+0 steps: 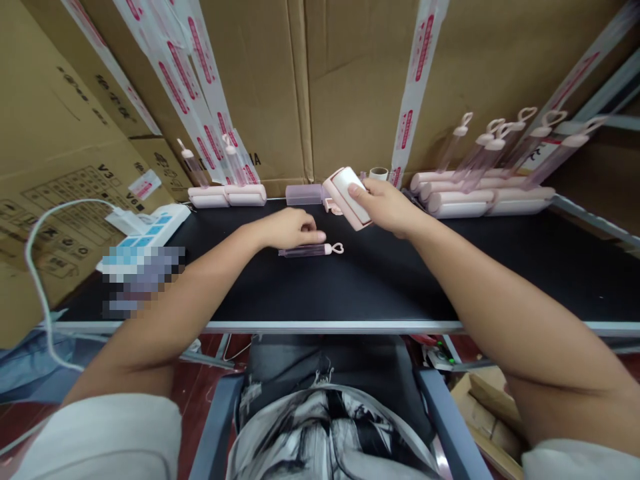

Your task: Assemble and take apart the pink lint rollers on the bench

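My right hand is closed round a pink and white lint-roller head, held tilted just above the black table at its middle back. My left hand rests on the table with fingers curled, fingertips touching the near end of a clear pink handle with a heart-shaped loop that lies flat on the table. The two hands are a short way apart.
Finished pink rollers with handles lean against the cardboard wall at the back right. More roller heads and a translucent block lie at the back left. A white power strip with cable sits at the left.
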`<control>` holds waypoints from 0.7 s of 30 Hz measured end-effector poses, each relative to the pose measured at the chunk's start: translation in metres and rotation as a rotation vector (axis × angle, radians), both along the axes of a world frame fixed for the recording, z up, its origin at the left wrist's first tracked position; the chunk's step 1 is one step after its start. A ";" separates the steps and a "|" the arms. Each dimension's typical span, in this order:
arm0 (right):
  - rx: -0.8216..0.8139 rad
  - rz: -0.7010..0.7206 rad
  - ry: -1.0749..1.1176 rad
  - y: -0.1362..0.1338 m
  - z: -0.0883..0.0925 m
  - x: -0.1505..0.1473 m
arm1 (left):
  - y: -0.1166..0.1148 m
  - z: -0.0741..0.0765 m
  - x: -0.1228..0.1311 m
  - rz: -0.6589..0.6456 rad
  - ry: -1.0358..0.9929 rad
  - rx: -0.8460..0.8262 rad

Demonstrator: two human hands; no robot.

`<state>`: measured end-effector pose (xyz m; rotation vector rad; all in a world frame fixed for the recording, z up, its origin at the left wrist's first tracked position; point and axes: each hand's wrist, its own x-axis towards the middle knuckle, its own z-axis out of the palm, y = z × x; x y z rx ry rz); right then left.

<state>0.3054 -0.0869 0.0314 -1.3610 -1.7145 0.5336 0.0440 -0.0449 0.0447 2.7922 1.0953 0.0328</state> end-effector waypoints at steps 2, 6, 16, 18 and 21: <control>-0.083 0.084 0.236 0.000 0.001 -0.003 | -0.020 -0.002 -0.004 -0.055 0.040 -0.023; -0.205 0.183 0.582 -0.005 0.006 -0.011 | -0.030 -0.007 -0.012 -0.040 -0.092 -0.009; -0.155 0.270 0.717 -0.023 0.010 -0.027 | -0.020 0.017 -0.030 0.056 -1.322 -0.349; -0.143 0.266 0.701 -0.030 0.009 -0.031 | -0.024 0.018 -0.029 0.073 -1.372 -0.321; -0.115 0.286 0.714 -0.038 0.008 -0.037 | -0.028 0.015 -0.024 0.107 -1.405 -0.302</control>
